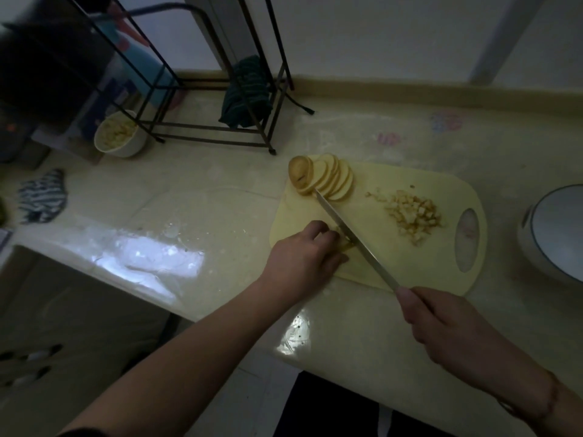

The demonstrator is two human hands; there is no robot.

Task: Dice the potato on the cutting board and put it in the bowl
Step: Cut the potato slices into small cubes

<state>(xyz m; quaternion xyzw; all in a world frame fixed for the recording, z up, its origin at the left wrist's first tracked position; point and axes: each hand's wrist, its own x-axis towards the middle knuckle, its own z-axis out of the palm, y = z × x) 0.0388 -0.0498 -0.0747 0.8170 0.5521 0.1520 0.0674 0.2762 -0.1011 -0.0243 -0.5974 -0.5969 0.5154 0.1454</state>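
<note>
Your left hand (304,252) curls over the potato strips on the cutting board (410,257) so they can't slide, while your right hand (441,323) wraps the knife (353,238) handle. Fanned slices (328,179) wait behind; the diced pile (415,214) sits aside, and the bowl (120,135) is far left.

On the yellow cutting board (410,263), the left hand (303,260) holds potato pieces against the knife (353,234) gripped by the right hand (441,326). Potato slices (325,179) fan at the far corner; diced potato (413,216) lies right. A filled bowl (118,135) sits far left.
</note>
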